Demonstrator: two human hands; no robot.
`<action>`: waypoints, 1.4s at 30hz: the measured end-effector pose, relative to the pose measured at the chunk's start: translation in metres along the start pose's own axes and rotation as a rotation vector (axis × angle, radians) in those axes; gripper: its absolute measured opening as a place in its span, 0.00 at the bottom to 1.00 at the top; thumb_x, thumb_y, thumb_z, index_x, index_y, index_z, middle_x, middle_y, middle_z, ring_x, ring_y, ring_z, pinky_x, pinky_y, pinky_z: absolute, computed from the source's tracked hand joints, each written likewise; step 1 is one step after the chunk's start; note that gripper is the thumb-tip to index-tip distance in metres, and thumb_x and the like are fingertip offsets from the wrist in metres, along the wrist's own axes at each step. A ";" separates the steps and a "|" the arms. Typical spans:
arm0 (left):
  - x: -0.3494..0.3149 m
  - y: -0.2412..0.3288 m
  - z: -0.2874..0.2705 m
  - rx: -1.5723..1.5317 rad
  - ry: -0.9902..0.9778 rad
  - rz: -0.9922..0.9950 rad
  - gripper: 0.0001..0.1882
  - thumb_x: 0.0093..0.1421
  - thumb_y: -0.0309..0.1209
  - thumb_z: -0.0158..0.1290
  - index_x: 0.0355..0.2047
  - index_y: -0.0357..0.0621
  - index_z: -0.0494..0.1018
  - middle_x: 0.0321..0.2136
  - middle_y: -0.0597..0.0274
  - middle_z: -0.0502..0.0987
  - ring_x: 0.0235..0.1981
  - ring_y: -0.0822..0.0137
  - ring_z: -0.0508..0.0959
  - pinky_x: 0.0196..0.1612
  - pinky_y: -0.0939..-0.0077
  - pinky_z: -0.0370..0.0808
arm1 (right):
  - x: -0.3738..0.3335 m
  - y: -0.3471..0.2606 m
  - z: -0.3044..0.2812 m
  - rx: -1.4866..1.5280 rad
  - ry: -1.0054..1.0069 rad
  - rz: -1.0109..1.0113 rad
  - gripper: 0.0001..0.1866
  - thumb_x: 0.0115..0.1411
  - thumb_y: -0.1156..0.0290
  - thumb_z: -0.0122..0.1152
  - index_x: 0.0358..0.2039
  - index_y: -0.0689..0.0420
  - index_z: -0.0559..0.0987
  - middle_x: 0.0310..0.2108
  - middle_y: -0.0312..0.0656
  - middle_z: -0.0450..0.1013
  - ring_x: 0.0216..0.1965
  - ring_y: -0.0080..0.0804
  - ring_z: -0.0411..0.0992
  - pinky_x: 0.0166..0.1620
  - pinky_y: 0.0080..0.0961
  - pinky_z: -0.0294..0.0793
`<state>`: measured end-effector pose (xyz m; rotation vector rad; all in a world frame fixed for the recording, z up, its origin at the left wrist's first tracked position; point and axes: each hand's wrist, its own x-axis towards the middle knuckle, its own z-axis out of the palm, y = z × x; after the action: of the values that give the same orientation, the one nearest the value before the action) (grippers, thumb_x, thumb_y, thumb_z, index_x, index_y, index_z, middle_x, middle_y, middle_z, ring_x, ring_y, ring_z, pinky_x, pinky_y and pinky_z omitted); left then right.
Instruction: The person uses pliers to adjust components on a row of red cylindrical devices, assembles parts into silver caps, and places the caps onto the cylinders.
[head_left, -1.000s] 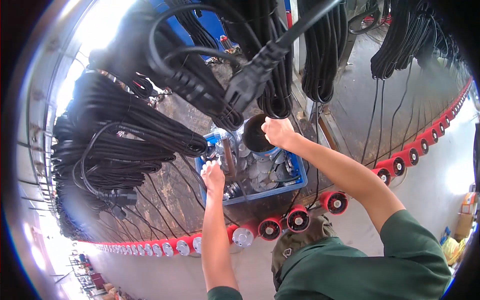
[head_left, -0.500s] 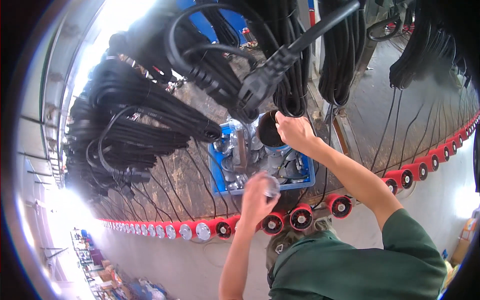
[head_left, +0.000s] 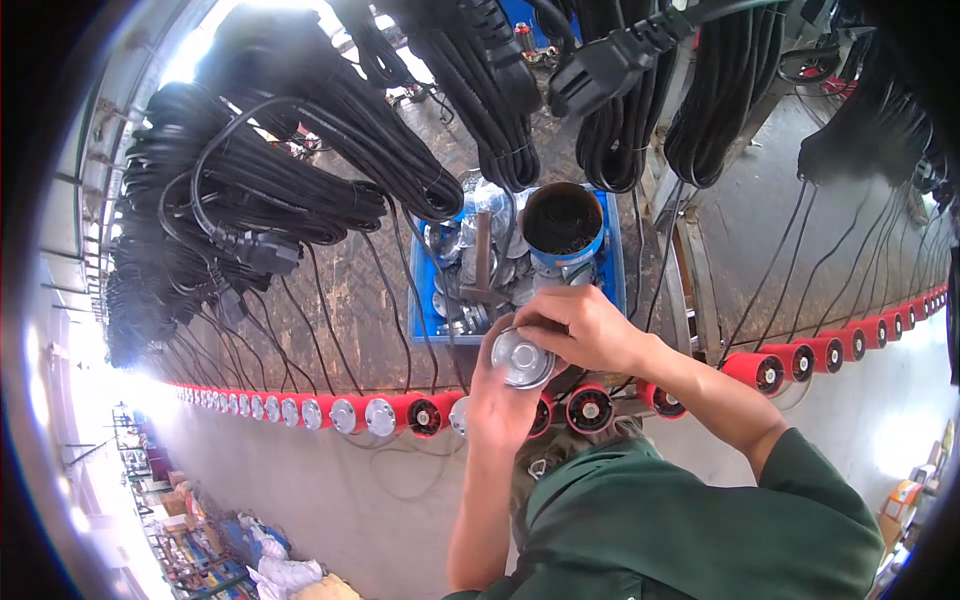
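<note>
A round silver metal cap (head_left: 523, 360) faces up in my left hand (head_left: 497, 405), whose fingers wrap round its side. My right hand (head_left: 592, 328) reaches in from the right with its fingers bent, and the thumb and fingertips press at the cap's upper rim. Just beyond the hands lies a blue plastic bin (head_left: 420, 300) with many silver metal parts (head_left: 455, 280) in it. A blue can (head_left: 567, 258) with a dark inside stands in the bin's right part. To its left is a hammer (head_left: 483, 250) with a brown handle.
Red cylinders (head_left: 752, 372) line the bench's near edge, several with silver ends (head_left: 382, 416). Thin black cables run from them to bundled black power cords (head_left: 620, 140) hanging overhead. A cord plug (head_left: 605, 75) hangs beyond the can. The wooden bench (head_left: 345, 300) is worn.
My right hand has left the can's rim and come down to the cap. My left hand has steadied around the cap just in front of the bin. The view has shifted slightly.
</note>
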<state>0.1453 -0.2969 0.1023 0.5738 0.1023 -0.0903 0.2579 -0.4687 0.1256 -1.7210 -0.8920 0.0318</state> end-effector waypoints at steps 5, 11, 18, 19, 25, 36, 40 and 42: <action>-0.011 0.000 0.010 0.096 0.146 -0.008 0.46 0.52 0.15 0.49 0.76 0.36 0.61 0.68 0.46 0.73 0.70 0.49 0.74 0.75 0.43 0.70 | -0.006 0.007 0.010 -0.091 0.015 -0.002 0.10 0.63 0.79 0.69 0.45 0.62 0.82 0.35 0.50 0.81 0.35 0.52 0.82 0.39 0.40 0.82; -0.024 -0.007 -0.003 -0.036 0.245 0.199 0.45 0.48 0.12 0.47 0.72 0.31 0.65 0.66 0.37 0.74 0.70 0.45 0.74 0.76 0.51 0.70 | -0.031 0.008 0.040 -0.024 0.040 0.251 0.13 0.65 0.79 0.67 0.47 0.63 0.75 0.34 0.54 0.81 0.36 0.55 0.83 0.38 0.42 0.82; -0.036 -0.015 -0.036 -0.058 0.406 0.383 0.51 0.49 0.07 0.53 0.74 0.57 0.64 0.65 0.38 0.75 0.70 0.37 0.72 0.77 0.42 0.66 | -0.067 -0.010 0.095 0.391 -0.055 0.699 0.19 0.64 0.69 0.75 0.48 0.64 0.76 0.36 0.45 0.79 0.41 0.30 0.79 0.44 0.35 0.80; -0.039 -0.013 -0.040 -0.063 0.364 0.384 0.51 0.50 0.07 0.53 0.74 0.57 0.63 0.65 0.39 0.75 0.70 0.37 0.72 0.77 0.42 0.66 | -0.059 -0.006 0.095 0.593 -0.028 0.740 0.18 0.64 0.67 0.76 0.46 0.63 0.79 0.35 0.43 0.80 0.40 0.30 0.80 0.45 0.35 0.81; -0.061 0.020 -0.062 -0.145 0.259 0.315 0.40 0.62 0.17 0.58 0.74 0.51 0.61 0.68 0.39 0.72 0.70 0.29 0.71 0.75 0.27 0.63 | 0.046 0.093 -0.008 -0.592 0.083 0.539 0.11 0.61 0.65 0.68 0.39 0.57 0.87 0.39 0.51 0.86 0.41 0.51 0.87 0.45 0.47 0.87; -0.145 0.092 -0.123 -0.106 0.339 0.312 0.36 0.68 0.30 0.59 0.75 0.49 0.60 0.68 0.40 0.71 0.68 0.30 0.73 0.69 0.31 0.71 | 0.075 0.171 -0.028 -1.110 -0.359 0.771 0.14 0.54 0.72 0.69 0.41 0.58 0.91 0.45 0.57 0.86 0.49 0.56 0.86 0.51 0.47 0.87; -0.169 0.116 -0.152 -0.131 0.394 0.373 0.35 0.68 0.30 0.58 0.74 0.49 0.61 0.67 0.39 0.72 0.65 0.31 0.76 0.65 0.36 0.75 | 0.072 0.168 -0.048 -1.016 -0.292 0.576 0.16 0.50 0.69 0.66 0.39 0.57 0.90 0.42 0.52 0.86 0.47 0.54 0.85 0.56 0.46 0.84; -0.177 0.127 -0.163 -0.134 0.406 0.402 0.35 0.68 0.30 0.58 0.73 0.50 0.62 0.67 0.39 0.72 0.65 0.31 0.76 0.64 0.37 0.76 | 0.069 0.158 -0.053 -0.871 -0.192 0.540 0.16 0.53 0.67 0.65 0.41 0.57 0.91 0.41 0.52 0.87 0.46 0.53 0.85 0.55 0.46 0.83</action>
<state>-0.0277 -0.0914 0.0558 0.4627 0.3816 0.4230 0.4162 -0.4844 0.0403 -2.7807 -0.5690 0.1927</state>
